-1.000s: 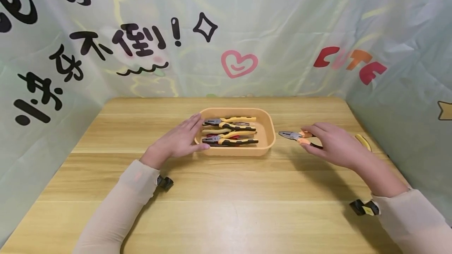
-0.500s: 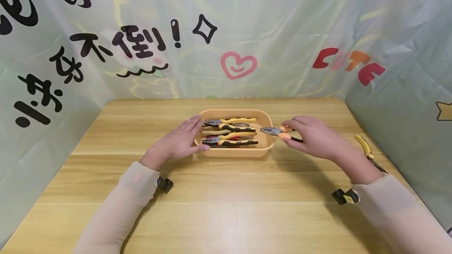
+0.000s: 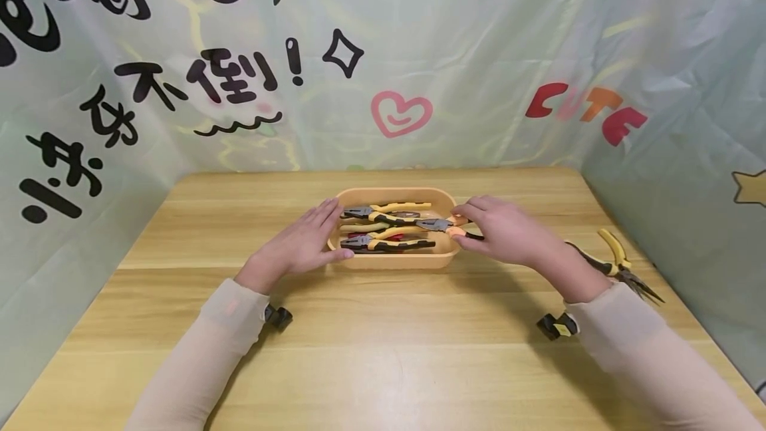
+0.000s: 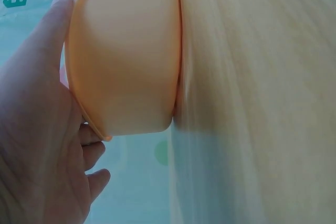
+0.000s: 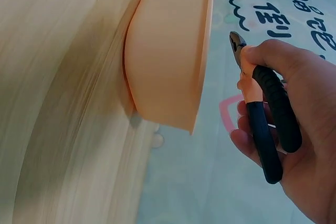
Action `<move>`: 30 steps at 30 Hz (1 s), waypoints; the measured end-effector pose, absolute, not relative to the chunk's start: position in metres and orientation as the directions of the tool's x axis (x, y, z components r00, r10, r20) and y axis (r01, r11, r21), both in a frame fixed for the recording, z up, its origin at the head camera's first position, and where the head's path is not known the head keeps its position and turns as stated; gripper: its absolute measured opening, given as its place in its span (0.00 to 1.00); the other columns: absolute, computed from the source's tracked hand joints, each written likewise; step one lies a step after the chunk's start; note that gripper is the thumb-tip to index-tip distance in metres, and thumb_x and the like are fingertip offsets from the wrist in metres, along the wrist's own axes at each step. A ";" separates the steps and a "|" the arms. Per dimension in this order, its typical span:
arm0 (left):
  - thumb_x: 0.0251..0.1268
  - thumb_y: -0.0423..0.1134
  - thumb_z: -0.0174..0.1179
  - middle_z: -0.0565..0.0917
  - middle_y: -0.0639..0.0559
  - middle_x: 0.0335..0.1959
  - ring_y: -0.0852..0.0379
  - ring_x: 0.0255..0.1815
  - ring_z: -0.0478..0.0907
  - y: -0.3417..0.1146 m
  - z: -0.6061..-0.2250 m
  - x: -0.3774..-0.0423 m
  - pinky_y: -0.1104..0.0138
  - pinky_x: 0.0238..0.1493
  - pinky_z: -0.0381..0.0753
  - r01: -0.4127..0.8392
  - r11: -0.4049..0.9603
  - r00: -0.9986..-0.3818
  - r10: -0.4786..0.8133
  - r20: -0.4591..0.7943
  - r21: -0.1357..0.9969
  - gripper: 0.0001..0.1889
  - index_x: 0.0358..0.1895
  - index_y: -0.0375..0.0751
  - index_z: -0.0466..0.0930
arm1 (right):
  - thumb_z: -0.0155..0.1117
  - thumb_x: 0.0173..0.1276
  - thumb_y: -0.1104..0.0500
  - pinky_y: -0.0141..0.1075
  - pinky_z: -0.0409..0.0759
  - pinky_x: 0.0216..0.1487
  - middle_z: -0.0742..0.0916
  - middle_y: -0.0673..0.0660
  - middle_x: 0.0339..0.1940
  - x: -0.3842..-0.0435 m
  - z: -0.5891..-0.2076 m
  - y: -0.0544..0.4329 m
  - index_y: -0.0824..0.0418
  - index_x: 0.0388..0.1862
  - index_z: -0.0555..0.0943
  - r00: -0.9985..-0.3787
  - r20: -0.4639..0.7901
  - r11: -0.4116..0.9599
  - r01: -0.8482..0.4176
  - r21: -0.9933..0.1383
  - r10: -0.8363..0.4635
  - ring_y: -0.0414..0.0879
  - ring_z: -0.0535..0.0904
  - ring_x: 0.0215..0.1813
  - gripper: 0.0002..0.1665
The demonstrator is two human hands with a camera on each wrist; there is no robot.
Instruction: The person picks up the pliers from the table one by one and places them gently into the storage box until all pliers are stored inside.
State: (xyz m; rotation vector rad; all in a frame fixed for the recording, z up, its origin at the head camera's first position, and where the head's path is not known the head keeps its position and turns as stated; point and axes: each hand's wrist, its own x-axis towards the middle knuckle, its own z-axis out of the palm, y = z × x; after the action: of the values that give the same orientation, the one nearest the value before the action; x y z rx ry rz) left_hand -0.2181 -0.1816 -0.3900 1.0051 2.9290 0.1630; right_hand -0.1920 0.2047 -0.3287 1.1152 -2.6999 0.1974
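My right hand [image 3: 509, 228] pinches orange-and-black-handled combination pliers [image 3: 435, 224] by the handles, their metal jaws pointing left over the right part of an orange plastic tray [image 3: 407, 261]. In the right wrist view these pliers [image 5: 264, 142] are held above the level of the tray rim, thumb on one side and fingers behind. My left hand [image 3: 299, 238] rests against the tray's left end, fingers extended along the rim and thumb at the near corner. Inside the tray lie several pliers [image 3: 397, 245] with yellow-and-black handles, side by side, jaws to the left. Something red shows beneath them.
Long-nose pliers [image 3: 622, 268] with yellow-and-black handles lie spread on the wooden table [image 3: 383, 338] at the right, beside my right forearm. A printed cloth [image 3: 479, 52] stands behind the table and along both sides.
My right hand has carried the orange-handled pliers leftward from the table's right side to over the tray. The long-nose pliers have come into fuller view. My left hand has stayed at the tray.
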 end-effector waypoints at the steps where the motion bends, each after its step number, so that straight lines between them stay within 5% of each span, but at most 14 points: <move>1: 0.66 0.75 0.33 0.37 0.39 0.79 0.46 0.79 0.33 -0.182 -0.390 -0.218 0.56 0.76 0.39 0.609 0.784 -0.790 0.614 -0.002 0.116 0.53 0.78 0.33 0.37 | 0.66 0.66 0.44 0.48 0.80 0.46 0.84 0.56 0.45 -0.192 -0.329 0.202 0.63 0.56 0.80 -0.689 0.243 0.702 -0.711 -0.044 -0.683 0.51 0.81 0.45 0.29; 30: 0.65 0.77 0.31 0.38 0.39 0.79 0.44 0.79 0.35 -0.182 -0.391 -0.215 0.55 0.76 0.42 0.594 0.793 -0.800 0.600 -0.002 0.133 0.55 0.78 0.32 0.41 | 0.61 0.70 0.43 0.44 0.80 0.44 0.83 0.56 0.48 -0.208 -0.338 0.150 0.62 0.57 0.80 -0.686 0.182 0.686 -0.724 -0.076 -0.704 0.48 0.79 0.42 0.27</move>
State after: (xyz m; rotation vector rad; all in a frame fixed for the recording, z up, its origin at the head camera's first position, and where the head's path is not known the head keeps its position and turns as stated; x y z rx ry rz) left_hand -0.2147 -0.1816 -0.3906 0.9765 2.9327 0.1951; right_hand -0.2083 0.1496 -0.3382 1.1740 -2.7560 0.2135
